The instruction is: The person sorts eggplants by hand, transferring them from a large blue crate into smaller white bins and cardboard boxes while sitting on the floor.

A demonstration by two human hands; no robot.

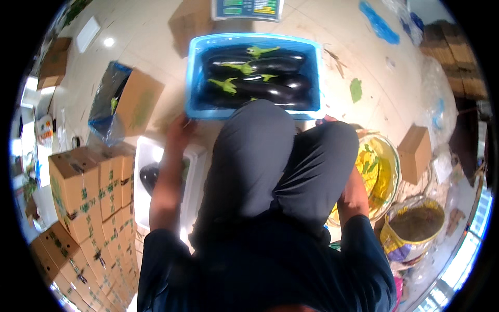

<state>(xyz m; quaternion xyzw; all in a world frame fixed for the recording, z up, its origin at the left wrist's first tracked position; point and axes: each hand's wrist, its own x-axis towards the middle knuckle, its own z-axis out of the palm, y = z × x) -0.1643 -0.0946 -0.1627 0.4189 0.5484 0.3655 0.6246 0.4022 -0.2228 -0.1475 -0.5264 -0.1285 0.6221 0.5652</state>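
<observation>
A blue plastic tub [255, 114] in front of me holds several glossy dark eggplants [269, 89] with green stems, lying side by side. My left hand [181, 128], slightly blurred, grips the tub's near left corner. At the near right corner is my right hand [328, 118], its fingers at the rim and the rest mostly hidden behind my knee. My knees in grey trousers [255, 152] overlap the tub's near edge. Beneath my left forearm stands a white foam box [142, 206] with a dark eggplant [149, 177] in it.
A digital scale [247, 9] stands beyond the tub. Stacked cartons [87, 195] rise on the left, near an open lined carton [142, 103]. To the right are a basket [391, 167] with yellow contents, a woven sack [413, 241] and a small carton [415, 154]. Blue plastic [380, 23] lies on the floor.
</observation>
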